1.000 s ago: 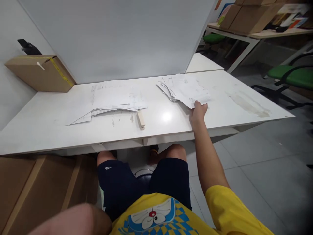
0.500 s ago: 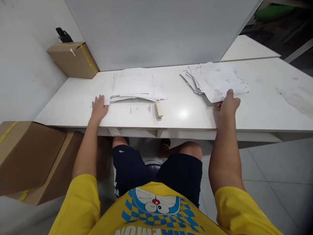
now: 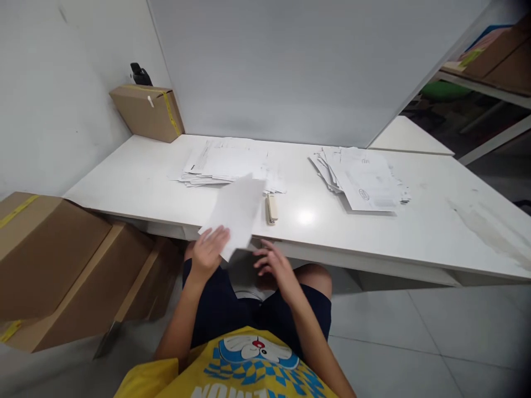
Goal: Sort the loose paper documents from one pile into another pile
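Observation:
My left hand grips a white sheet of paper by its near left corner, holding it tilted over the table's front edge. My right hand is just to the right of the sheet, below the table edge, with its fingers apart and nothing in them. A cream stapler lies on the table right of the sheet. Behind the sheet is a pile of printed papers, partly covered by it. A second, uneven paper stack lies farther right.
The white table runs along a grey panel. A taped cardboard box stands at its back left, with a black object behind. Larger cardboard boxes stand on the floor at the left. A shelf is at the far right.
My left hand has come from the left pile toward me with a sheet. My right hand has let go of the right stack and moved to the middle, near my lap.

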Action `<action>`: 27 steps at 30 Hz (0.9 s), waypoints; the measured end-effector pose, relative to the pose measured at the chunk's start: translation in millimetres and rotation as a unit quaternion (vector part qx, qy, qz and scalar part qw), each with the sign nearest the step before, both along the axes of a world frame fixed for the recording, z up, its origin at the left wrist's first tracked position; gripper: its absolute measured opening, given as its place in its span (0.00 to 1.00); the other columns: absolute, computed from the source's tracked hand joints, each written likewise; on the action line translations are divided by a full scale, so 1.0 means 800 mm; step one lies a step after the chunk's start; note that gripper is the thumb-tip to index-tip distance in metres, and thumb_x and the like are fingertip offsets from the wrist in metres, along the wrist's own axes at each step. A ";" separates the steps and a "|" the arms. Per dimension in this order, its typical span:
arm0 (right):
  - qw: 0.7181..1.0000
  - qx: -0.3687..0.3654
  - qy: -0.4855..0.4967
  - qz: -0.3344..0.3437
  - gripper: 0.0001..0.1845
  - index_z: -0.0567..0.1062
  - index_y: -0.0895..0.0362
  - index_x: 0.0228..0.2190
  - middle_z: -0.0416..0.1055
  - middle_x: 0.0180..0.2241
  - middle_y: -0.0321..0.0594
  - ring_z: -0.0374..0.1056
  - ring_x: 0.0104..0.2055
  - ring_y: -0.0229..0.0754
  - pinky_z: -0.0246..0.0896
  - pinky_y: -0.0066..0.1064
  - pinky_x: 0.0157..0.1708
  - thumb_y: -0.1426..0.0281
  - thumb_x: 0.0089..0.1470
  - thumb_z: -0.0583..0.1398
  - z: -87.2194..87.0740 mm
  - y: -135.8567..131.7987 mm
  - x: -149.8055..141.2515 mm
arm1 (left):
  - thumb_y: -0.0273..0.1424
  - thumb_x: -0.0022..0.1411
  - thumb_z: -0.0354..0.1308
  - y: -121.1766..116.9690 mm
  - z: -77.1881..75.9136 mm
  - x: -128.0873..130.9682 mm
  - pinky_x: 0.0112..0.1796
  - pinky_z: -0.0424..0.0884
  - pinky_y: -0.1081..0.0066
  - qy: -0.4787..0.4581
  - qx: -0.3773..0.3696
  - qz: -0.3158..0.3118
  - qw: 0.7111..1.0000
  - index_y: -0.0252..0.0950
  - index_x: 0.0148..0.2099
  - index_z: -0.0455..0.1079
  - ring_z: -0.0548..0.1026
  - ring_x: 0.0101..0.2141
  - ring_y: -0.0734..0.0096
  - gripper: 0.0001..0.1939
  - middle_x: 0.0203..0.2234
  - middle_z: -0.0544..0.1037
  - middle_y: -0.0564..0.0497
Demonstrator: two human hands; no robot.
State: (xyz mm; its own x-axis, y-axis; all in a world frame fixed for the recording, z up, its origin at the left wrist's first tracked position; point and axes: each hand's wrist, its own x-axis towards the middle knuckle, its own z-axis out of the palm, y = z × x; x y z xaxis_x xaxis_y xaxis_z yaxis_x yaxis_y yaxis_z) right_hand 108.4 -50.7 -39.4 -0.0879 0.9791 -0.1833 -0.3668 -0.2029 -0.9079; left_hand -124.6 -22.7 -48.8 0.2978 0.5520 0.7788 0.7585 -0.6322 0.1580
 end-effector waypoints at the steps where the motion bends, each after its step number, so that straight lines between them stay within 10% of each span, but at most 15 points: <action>1: 0.999 0.000 0.022 0.042 0.27 0.77 0.53 0.43 0.78 0.38 0.41 0.73 0.31 0.42 0.70 0.31 0.24 0.50 0.46 0.68 -0.002 -0.002 -0.021 | 0.28 0.71 0.44 -0.010 -0.005 0.014 0.55 0.72 0.56 0.004 -0.002 -0.036 0.999 0.41 0.57 0.73 0.77 0.54 0.60 0.20 0.48 0.82 0.45; 6: 0.999 0.007 0.046 0.005 0.23 0.79 0.55 0.35 0.80 0.36 0.42 0.75 0.39 0.49 0.73 0.40 0.40 0.50 0.46 0.69 -0.001 -0.006 -0.056 | 0.20 0.65 0.50 -0.046 -0.012 0.065 0.48 0.77 0.57 -0.070 0.005 -0.062 0.996 0.41 0.57 0.71 0.79 0.52 0.58 0.22 0.45 0.83 0.45; 18: 0.994 0.024 0.081 -0.076 0.30 0.80 0.50 0.43 0.79 0.46 0.44 0.73 0.52 0.55 0.65 0.50 0.57 0.55 0.36 0.74 -0.025 -0.043 -0.010 | 0.26 0.65 0.60 -0.070 0.035 0.107 0.52 0.77 0.48 -0.279 -0.150 -0.162 0.934 0.43 0.41 0.74 0.81 0.47 0.57 0.06 0.37 0.84 0.49; 27: 0.973 0.005 0.170 -0.153 0.43 0.77 0.48 0.51 0.76 0.51 0.44 0.66 0.60 0.58 0.60 0.54 0.60 0.32 0.43 0.56 0.005 -0.038 0.003 | 0.29 0.63 0.61 -0.069 0.030 0.125 0.48 0.77 0.50 -0.175 -0.138 -0.156 0.962 0.42 0.38 0.68 0.78 0.52 0.52 0.04 0.38 0.83 0.47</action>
